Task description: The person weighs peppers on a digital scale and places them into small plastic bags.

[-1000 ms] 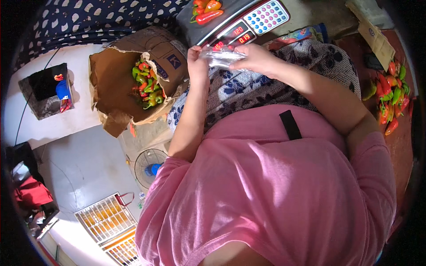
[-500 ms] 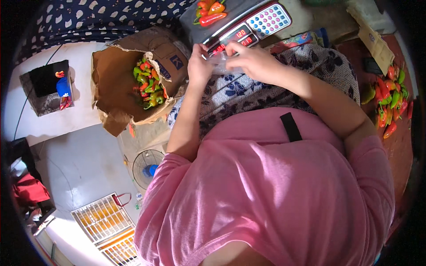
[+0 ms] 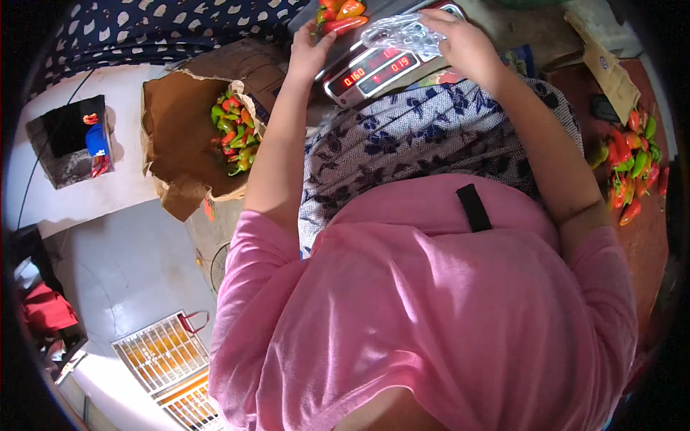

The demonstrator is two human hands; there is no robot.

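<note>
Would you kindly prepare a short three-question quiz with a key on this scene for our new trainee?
1. What does the right hand hold?
2. True or false: the left hand is holding up the cardboard box.
3. Multiple choice: what colour are the lit digits on the digital scale?
A) Blue
B) Green
C) Red

Key:
1. A clear, crumpled plastic bag.
2. False. It is at the peppers behind the scale's display; the box stands off to its left.
3. C.
</note>
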